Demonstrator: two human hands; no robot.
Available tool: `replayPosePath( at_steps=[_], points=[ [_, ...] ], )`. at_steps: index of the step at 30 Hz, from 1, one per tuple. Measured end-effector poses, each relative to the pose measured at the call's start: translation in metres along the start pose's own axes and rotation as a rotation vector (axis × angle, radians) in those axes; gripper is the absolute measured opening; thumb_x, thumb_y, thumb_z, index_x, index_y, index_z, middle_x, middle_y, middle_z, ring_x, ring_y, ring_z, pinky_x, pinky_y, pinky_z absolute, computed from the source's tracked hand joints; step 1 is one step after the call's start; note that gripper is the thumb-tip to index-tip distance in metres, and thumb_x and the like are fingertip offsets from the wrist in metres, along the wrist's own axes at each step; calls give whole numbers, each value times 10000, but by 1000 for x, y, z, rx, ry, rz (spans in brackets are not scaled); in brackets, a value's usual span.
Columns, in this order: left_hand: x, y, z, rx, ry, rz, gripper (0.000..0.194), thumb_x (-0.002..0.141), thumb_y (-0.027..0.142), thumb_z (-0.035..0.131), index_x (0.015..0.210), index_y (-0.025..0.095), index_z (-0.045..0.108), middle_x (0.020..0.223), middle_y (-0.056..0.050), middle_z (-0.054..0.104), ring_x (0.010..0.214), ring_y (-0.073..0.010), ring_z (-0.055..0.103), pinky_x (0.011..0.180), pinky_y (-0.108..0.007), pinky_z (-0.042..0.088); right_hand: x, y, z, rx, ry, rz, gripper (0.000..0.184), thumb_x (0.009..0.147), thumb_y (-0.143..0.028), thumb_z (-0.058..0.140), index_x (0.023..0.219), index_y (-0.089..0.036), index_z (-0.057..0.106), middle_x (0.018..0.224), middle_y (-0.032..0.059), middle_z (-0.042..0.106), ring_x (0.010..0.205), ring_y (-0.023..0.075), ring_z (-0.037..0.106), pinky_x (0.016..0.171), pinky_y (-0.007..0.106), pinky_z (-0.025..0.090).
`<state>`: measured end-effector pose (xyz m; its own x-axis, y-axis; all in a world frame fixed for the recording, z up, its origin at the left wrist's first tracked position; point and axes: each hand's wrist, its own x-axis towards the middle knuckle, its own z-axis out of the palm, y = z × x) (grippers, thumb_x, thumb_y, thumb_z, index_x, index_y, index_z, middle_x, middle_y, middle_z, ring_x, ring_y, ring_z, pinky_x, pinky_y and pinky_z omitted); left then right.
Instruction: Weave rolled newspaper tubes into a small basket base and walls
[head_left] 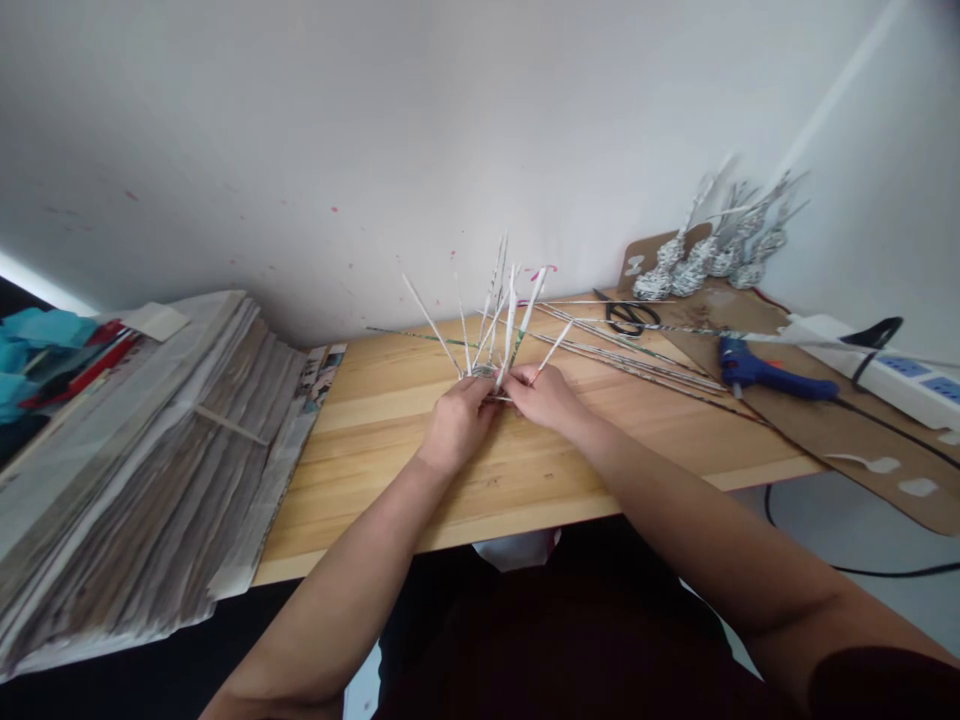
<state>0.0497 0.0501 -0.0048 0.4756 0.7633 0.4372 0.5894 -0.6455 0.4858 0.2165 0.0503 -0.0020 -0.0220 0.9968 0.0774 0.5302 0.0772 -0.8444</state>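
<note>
A small woven piece of rolled newspaper sticks [491, 330] stands on the wooden table [390, 440], its thin white sticks fanning upward. My left hand [456, 420] grips its base from the left with curled fingers. My right hand [546, 396] pinches the base from the right, fingers closed on the sticks. Both hands meet at the woven centre, which they partly hide.
A tall stack of newspapers [135, 460] fills the table's left end. Loose paper sticks [637, 355], black scissors [630, 315], a blue glue gun [765, 372] on cardboard [847, 430], a white power strip [877, 370] and several finished woven pieces [712, 255] lie right. A white wall stands behind.
</note>
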Motion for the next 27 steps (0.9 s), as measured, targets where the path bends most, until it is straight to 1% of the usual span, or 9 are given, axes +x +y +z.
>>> replayPosePath(
  at_steps=[3,7,9,12,14,16,19,22,27],
  points=[
    [1,-1,0,-71,11,-26,78,854,227,693,916,181,702,864,-67,714,810,-201,645,762,-303,490,1,1,0,29,-21,27,435,905,-526,543,713,-183,729,499,5,592,510,141,555,507,252,366],
    [2,-7,-1,-187,10,-109,106,874,199,649,941,210,730,898,-46,740,822,-188,667,786,-299,503,3,3,-5,155,-95,81,547,869,-671,525,736,-172,706,591,18,631,505,125,576,484,239,400],
    [2,-12,0,-260,-1,-165,124,870,224,649,959,211,734,864,-36,741,764,-175,665,745,-286,511,4,3,-10,228,-173,94,531,842,-680,561,788,-172,702,645,17,642,521,118,578,461,228,387],
    [2,-19,2,-337,1,-242,127,863,271,655,934,202,735,835,-33,740,704,-165,657,696,-276,517,4,5,-16,280,-278,13,401,757,-483,750,1014,-176,717,735,2,664,595,109,585,508,209,403],
    [2,-23,3,-366,3,-266,127,855,283,662,920,201,733,842,-37,741,708,-166,661,694,-277,522,4,6,-18,256,-279,-77,407,731,-306,768,1112,-178,708,797,3,682,664,112,600,588,213,433],
    [1,-25,5,-383,-2,-272,134,848,295,671,923,203,733,834,-38,740,712,-168,664,695,-281,526,4,7,-17,201,-243,-147,332,766,-219,691,1094,-175,719,846,17,700,720,121,614,648,225,448],
    [1,-26,6,-397,-6,-279,145,844,308,674,927,206,735,788,-33,729,690,-168,659,685,-286,528,3,7,-14,126,-183,-196,242,804,-212,618,1018,-181,727,853,20,710,727,124,612,651,228,443],
    [1,-25,4,-431,-7,-279,164,836,334,686,923,205,740,779,-31,725,691,-171,660,687,-288,529,1,6,-11,78,-124,-166,154,793,-288,652,895,-185,702,750,-4,673,646,112,566,582,217,403],
    [3,-22,-1,-463,-45,-270,242,836,400,689,948,194,748,822,-38,736,717,-172,653,684,-272,516,-1,3,-6,71,-57,-104,239,783,-429,665,727,-203,613,607,-44,534,563,102,455,500,220,313]
  ],
)
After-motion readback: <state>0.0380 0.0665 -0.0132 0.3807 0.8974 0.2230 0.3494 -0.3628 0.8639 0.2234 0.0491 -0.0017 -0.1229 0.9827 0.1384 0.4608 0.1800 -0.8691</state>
